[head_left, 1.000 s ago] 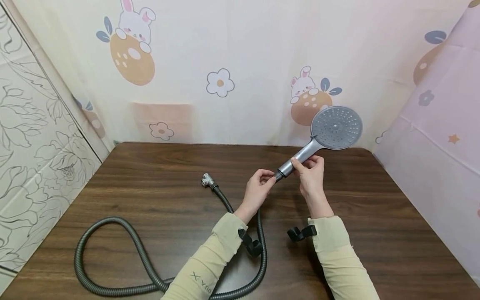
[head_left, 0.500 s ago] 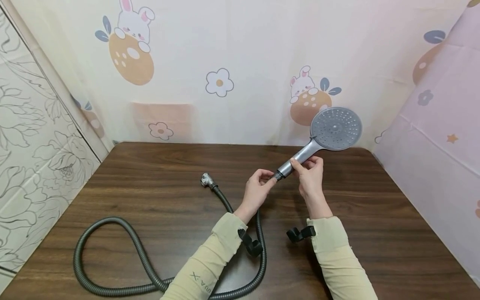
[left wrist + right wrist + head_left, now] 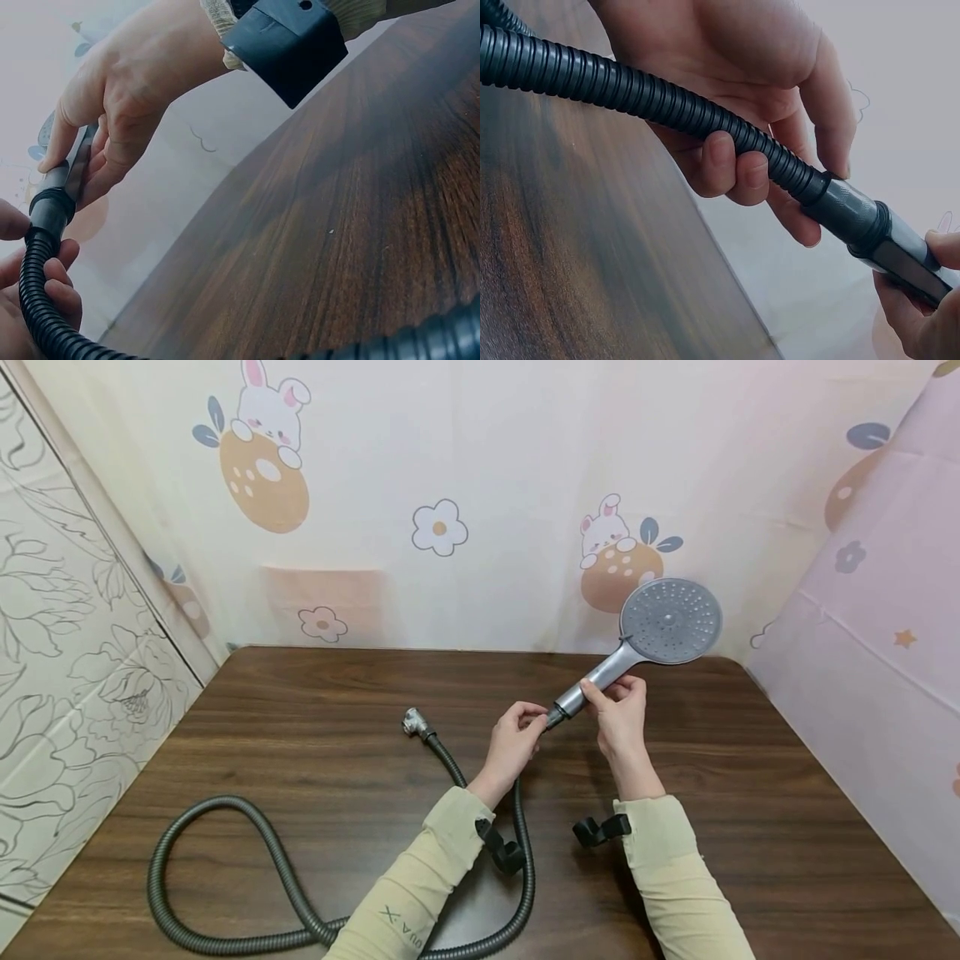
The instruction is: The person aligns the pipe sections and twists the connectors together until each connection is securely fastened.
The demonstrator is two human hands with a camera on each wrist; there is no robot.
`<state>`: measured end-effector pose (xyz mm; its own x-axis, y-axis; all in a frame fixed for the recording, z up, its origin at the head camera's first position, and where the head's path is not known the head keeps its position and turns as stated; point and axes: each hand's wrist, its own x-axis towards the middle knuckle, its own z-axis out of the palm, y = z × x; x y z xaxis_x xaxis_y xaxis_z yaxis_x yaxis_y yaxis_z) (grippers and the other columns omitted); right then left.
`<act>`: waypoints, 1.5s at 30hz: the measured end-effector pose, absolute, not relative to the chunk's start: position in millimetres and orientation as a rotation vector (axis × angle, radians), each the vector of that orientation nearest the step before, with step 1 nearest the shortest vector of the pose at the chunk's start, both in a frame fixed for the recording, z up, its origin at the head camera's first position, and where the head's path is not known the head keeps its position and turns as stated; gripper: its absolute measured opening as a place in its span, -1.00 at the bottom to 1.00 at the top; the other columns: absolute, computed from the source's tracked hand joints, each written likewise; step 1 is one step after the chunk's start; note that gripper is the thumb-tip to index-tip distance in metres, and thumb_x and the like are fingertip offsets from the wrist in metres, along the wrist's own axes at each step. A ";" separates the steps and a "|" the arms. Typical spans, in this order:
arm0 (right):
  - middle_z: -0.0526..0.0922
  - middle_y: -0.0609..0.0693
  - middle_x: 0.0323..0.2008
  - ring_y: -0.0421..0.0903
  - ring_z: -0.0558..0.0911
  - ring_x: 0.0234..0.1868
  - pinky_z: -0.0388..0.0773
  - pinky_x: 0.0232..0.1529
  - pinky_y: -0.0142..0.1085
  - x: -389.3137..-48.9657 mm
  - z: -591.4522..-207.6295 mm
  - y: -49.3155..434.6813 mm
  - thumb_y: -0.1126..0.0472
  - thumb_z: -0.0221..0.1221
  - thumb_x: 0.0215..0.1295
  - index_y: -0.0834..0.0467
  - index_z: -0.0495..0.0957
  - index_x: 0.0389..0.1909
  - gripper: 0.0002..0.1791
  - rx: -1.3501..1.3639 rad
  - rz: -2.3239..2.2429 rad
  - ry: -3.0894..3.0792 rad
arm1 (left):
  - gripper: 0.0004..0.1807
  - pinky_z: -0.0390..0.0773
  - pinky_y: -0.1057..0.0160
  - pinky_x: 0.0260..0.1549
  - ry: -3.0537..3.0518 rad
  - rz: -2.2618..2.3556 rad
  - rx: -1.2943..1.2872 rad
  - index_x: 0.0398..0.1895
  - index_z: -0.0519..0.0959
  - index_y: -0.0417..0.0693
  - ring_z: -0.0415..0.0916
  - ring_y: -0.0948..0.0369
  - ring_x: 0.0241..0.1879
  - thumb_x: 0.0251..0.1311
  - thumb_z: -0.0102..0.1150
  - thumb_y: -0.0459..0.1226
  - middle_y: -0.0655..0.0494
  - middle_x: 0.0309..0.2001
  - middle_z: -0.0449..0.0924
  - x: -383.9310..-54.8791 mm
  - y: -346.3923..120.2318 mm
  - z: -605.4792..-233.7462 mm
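Note:
A grey hand shower (image 3: 670,622) with a round nozzle face is held up above the table's far right part. My right hand (image 3: 624,720) pinches its handle (image 3: 600,680) between thumb and fingers. At the handle's lower end sits the dark connector (image 3: 846,212) of a ribbed shower hose (image 3: 682,109), in line with the handle. My left hand (image 3: 512,747) holds the hose there; in the right wrist view its fingers curl under the ribs and a fingertip touches the connector. The hose's other end, a silver elbow fitting (image 3: 413,722), lies on the table.
The dark hose forms a wide loop (image 3: 153,877) on the wooden table (image 3: 315,718) at front left, then passes by the left sleeve. Black wrist mounts (image 3: 600,829) sit on both cuffs. A patterned curtain (image 3: 510,460) hangs behind the table, with another sheet at left.
The left fingers have slipped back slightly along the hose end, showing more of the connector. The hand shower has dipped a little. The hose loop stays in place.

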<state>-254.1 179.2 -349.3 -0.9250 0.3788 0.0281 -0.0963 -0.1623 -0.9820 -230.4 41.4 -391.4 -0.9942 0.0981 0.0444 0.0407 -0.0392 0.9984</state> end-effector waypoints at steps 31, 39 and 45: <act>0.34 0.05 -0.25 -0.20 0.44 -0.29 0.51 -0.37 -0.48 -254.4 -350.6 176.2 0.45 0.14 0.13 0.18 0.11 -0.05 -0.53 -0.340 2.152 -1.801 | -0.81 0.23 0.42 -0.74 2.076 2.265 0.127 -0.14 0.52 -0.15 0.23 0.31 -0.71 0.23 0.01 -0.30 -0.03 -0.46 0.44 -231.9 42.1 -391.2; 0.33 0.05 -0.24 -0.20 0.45 -0.29 0.51 -0.35 -0.49 -253.2 -352.4 177.0 0.46 0.13 0.14 0.21 0.09 -0.03 -0.52 -0.333 2.144 -1.810 | -0.78 0.31 0.40 -0.63 2.134 2.231 0.170 -0.13 0.51 -0.11 0.30 0.31 -0.61 0.14 0.14 -0.31 0.07 -0.27 0.51 -230.2 40.1 -389.5; 0.33 0.05 -0.26 -0.22 0.46 -0.32 0.53 -0.35 -0.48 -254.0 -353.0 176.7 0.48 0.12 0.12 0.19 0.10 -0.06 -0.53 -0.329 2.154 -1.779 | -0.77 0.35 0.39 -0.57 2.174 2.204 0.169 -0.13 0.51 -0.09 0.31 0.30 -0.58 0.11 0.17 -0.32 0.06 -0.23 0.50 -230.2 39.3 -389.1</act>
<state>-254.0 176.7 -353.0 -0.9198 0.3912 0.0296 -0.1030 -0.1679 -0.9804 -230.2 39.3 -389.1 -0.9932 0.1057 0.0484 0.0470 -0.0158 0.9988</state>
